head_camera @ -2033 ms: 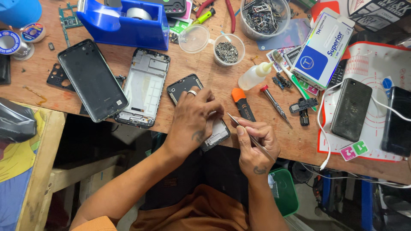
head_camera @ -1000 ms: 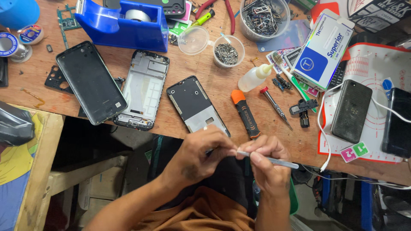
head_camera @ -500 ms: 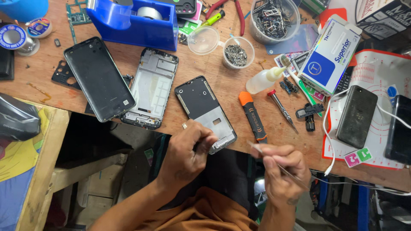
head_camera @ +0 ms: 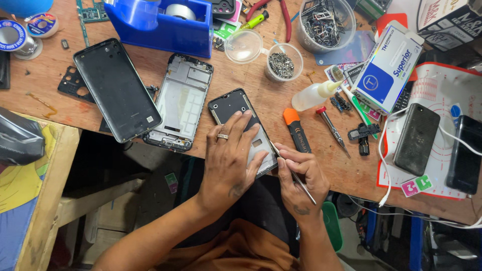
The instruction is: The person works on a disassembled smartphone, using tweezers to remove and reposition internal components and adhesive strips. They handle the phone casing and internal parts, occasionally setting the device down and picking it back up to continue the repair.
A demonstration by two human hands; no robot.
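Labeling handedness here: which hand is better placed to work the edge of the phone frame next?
Right, probably. The right hand holds the thin metal tool with its tip at the edge of the phone frame. The left hand lies flat on the frame, pinning it to the wooden bench.

White-and-blue rectangular box lay tilted at 2 o'clock on the bench. Black-and-white carton sat at the 1 o'clock corner, cut off by the frame. Two small square stickers, pink and green, lay at 4 o'clock on the white mat. Blue-labelled round tape rolls sat at 10 o'clock. Dark blank phone screen lay at 10 o'clock; two more dark handsets lay at 3 o'clock.
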